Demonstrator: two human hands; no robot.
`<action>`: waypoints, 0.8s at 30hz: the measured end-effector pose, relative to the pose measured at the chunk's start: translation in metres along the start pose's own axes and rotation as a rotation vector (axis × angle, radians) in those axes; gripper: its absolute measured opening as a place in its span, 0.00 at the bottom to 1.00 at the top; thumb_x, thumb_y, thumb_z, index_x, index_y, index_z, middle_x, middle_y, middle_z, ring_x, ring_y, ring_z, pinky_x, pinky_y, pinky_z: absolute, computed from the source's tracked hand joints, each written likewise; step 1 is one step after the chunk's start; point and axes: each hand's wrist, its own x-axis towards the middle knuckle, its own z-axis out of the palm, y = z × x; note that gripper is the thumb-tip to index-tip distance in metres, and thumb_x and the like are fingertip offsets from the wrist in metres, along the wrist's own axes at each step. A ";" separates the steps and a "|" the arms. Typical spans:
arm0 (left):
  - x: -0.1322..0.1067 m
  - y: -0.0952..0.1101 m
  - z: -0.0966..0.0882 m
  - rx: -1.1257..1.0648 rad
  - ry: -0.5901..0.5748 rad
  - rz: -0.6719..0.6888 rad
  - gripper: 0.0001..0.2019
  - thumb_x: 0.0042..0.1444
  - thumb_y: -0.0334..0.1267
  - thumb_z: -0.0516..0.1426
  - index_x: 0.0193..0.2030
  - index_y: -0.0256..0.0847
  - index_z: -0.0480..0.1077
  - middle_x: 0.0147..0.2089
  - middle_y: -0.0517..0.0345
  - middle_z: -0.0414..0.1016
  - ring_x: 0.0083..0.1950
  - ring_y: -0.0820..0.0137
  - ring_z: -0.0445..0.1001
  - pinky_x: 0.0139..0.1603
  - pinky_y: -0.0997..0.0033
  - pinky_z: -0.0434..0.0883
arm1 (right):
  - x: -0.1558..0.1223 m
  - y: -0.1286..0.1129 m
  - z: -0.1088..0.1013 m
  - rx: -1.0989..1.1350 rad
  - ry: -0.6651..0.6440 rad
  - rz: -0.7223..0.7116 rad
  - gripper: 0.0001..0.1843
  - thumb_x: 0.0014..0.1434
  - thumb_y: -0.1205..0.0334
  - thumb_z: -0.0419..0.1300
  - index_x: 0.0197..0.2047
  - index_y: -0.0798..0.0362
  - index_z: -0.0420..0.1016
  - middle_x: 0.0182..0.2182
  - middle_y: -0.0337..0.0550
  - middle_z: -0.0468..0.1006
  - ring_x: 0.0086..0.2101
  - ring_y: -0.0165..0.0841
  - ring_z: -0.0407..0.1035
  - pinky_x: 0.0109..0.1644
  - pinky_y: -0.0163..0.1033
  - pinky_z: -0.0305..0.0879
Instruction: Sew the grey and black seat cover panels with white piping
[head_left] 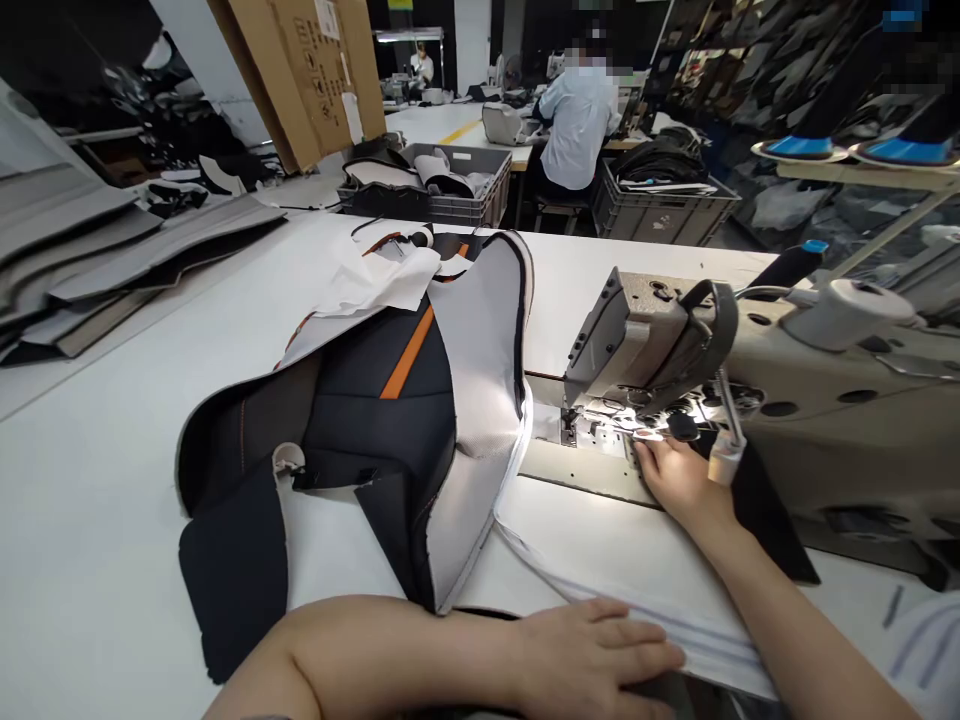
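Observation:
My left hand [592, 655] lies flat at the table's front edge, fingers spread over a white strip with blue lines [675, 632]. My right hand [686, 485] reaches in beside the needle area of a sewing machine [637, 330]. Its thumb side shows on the machine bed; the other fingertips are mostly hidden, so I cannot tell whether they grip anything. Left of the presser foot [570, 425] spreads a sewn cover [375, 430] of dark and light grey fabric with an orange stripe [409, 355]. White edging [521, 450] runs along its right side.
Stacked grey fabric panels [90, 250] lie at the left. Behind the table are a cardboard box [315, 80], grey crates [480, 195] with fabric pieces, and a seated person [577, 120] in a light shirt. Thread cones [802, 145] stand at the right.

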 end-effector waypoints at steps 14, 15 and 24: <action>0.076 -0.072 0.020 0.101 0.074 -0.765 0.29 0.59 0.46 0.50 0.61 0.28 0.56 0.65 0.34 0.54 0.67 0.52 0.51 0.66 0.51 0.50 | -0.006 -0.006 -0.005 0.012 0.032 0.020 0.20 0.67 0.55 0.41 0.48 0.47 0.73 0.44 0.46 0.75 0.43 0.41 0.69 0.39 0.44 0.67; 0.078 -0.074 0.023 0.087 0.077 -0.782 0.30 0.59 0.47 0.50 0.62 0.27 0.55 0.65 0.33 0.54 0.67 0.51 0.51 0.66 0.50 0.50 | -0.006 -0.006 -0.005 0.000 0.032 0.019 0.20 0.67 0.55 0.42 0.48 0.47 0.73 0.44 0.46 0.75 0.43 0.42 0.69 0.38 0.44 0.66; 0.085 -0.082 0.020 0.041 0.086 -0.711 0.29 0.56 0.46 0.52 0.57 0.23 0.60 0.62 0.27 0.58 0.65 0.48 0.55 0.66 0.52 0.50 | 0.006 -0.002 -0.007 -0.082 0.012 -0.138 0.17 0.63 0.64 0.46 0.40 0.55 0.75 0.32 0.52 0.75 0.35 0.41 0.69 0.38 0.42 0.63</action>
